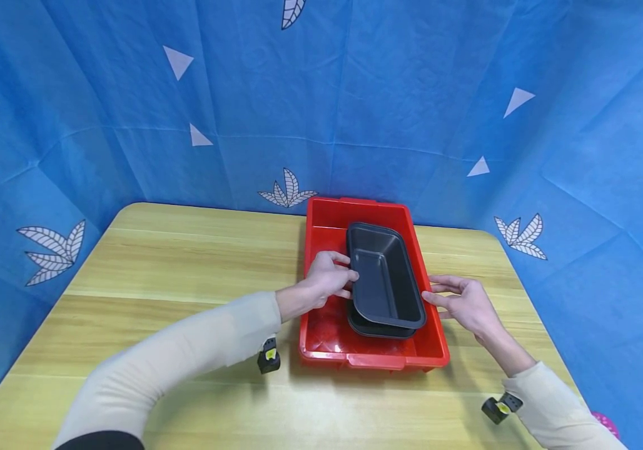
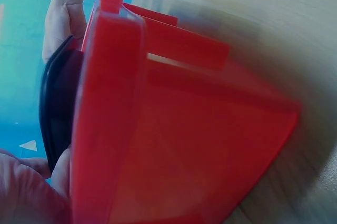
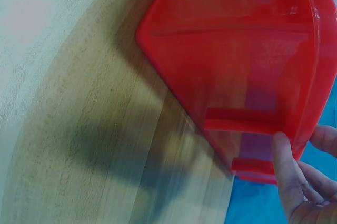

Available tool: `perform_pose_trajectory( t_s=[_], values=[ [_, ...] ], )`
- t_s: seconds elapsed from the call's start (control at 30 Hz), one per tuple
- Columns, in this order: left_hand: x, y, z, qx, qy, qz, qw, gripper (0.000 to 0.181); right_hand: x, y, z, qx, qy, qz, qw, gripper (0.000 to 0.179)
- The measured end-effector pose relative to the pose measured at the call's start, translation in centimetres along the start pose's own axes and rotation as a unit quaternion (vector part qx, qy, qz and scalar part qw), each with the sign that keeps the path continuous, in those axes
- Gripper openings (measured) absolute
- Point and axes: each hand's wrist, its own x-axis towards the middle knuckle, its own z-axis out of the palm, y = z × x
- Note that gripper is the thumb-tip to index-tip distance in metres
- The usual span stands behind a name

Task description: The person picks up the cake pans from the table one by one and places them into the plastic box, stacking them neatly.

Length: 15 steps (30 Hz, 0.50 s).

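Note:
In the head view, a dark loaf pan (image 1: 374, 281) sits in the red plastic bin (image 1: 321, 340), slightly askew over a second dark pan (image 1: 380, 329) that is mostly hidden. My left hand (image 1: 328, 278) pinches the upper pan's left rim, thumb on top and fingers below. In the left wrist view, that rim (image 2: 45, 108) stands above the bin's edge beside my fingers. My right hand (image 1: 466, 304) is at the bin's right rim, with loosely extended fingers along the outside and the thumb tip over the edge. The right wrist view has one finger (image 3: 287, 174) against the outer wall.
The bin stands on a light wooden table (image 1: 186, 262), near its far edge. A blue patterned cloth (image 1: 276, 94) hangs behind and around the table. Small black devices (image 1: 269, 356) are strapped at both wrists. A pink object (image 1: 605, 424) shows at lower right.

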Motion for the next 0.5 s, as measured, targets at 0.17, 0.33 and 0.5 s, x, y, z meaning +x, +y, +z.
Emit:
perform_pose_trajectory(
  t_s=[0.17,0.33,0.5],
  values=[
    [-0.01,0.21,0.08,0.013,0.010,0.000,0.9999,0.052,0.06,-0.05,-0.03,0.001,0.002,0.005,1.0000,0.064],
    [0.16,0.10,0.14,0.014,0.014,0.004,0.9998,0.050,0.04,-0.07,-0.02,0.004,0.003,0.002,1.0000,0.064],
    [0.36,-0.18,0.18,0.005,0.010,0.007,0.9999,0.050,0.03,-0.03,-0.01,0.003,0.004,0.003,1.0000,0.064]
  ],
)
